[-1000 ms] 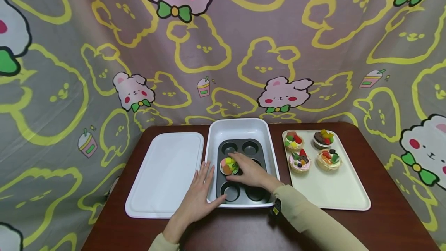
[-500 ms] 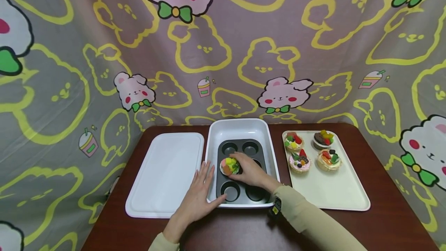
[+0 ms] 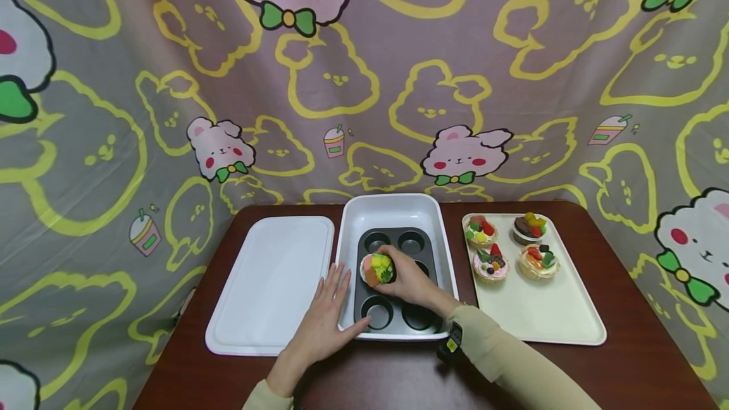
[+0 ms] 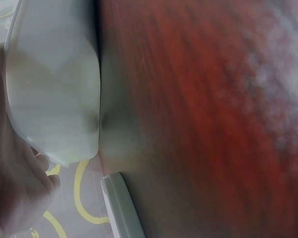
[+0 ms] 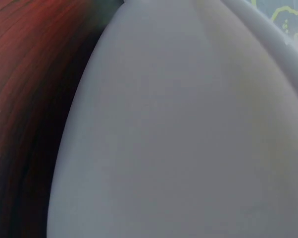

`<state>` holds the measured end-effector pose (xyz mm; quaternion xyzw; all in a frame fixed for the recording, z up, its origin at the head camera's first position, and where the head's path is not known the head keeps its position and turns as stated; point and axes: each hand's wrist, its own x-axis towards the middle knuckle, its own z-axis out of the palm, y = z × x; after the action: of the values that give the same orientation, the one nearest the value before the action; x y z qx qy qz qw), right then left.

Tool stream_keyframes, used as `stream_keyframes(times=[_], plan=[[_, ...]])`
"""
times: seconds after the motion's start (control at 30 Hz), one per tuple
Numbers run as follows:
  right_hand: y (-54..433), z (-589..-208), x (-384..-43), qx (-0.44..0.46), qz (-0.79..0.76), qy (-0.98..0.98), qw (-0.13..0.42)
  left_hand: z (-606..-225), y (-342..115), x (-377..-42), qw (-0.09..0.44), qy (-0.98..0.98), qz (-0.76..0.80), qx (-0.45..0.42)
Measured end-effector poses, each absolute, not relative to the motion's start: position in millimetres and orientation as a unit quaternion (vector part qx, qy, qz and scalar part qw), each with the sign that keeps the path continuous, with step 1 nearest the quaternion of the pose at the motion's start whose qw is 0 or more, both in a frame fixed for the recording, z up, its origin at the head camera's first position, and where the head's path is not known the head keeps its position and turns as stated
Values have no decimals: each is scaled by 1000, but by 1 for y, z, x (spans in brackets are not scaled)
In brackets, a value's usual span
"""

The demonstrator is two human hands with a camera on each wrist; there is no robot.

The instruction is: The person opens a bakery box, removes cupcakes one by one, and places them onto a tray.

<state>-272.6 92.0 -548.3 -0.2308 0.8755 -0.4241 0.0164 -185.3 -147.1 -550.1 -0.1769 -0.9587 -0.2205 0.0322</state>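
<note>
My right hand grips a small fruit-topped cake between thumb and fingers, over the middle-left cup of a dark muffin tin. Yellow, green and orange-pink pieces cover its top. The tin stands inside a deep white bin. With fingers straight, my left hand rests at the bin's left front rim, its thumb reaching over the edge. In the left wrist view the left hand lies against the bin's wall. Only the bin wall and table fill the right wrist view, with no hand showing.
Right of the bin lies a cream tray holding several fruit tarts and a chocolate cupcake at its far end. A flat white lid or board is on the left. Patterned cloth hangs behind the brown table.
My right fingers have closed round the fruit-topped cake and it has tilted and risen slightly, moving a little to the right. My left hand has stayed in place.
</note>
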Motion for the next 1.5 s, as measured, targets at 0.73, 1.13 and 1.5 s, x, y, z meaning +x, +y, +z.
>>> stream_keyframes(times=[0.73, 1.13, 1.5], plan=[[101, -535, -271, -91, -648, 753, 65, -548, -147, -183, 32, -957, -228, -176], [123, -519, -266, -27, -704, 695, 144, -549, -148, -183, 41, -956, -230, -179], [158, -503, -250, -32, -707, 691, 147, -550, -147, -183, 47, -956, -227, -181]])
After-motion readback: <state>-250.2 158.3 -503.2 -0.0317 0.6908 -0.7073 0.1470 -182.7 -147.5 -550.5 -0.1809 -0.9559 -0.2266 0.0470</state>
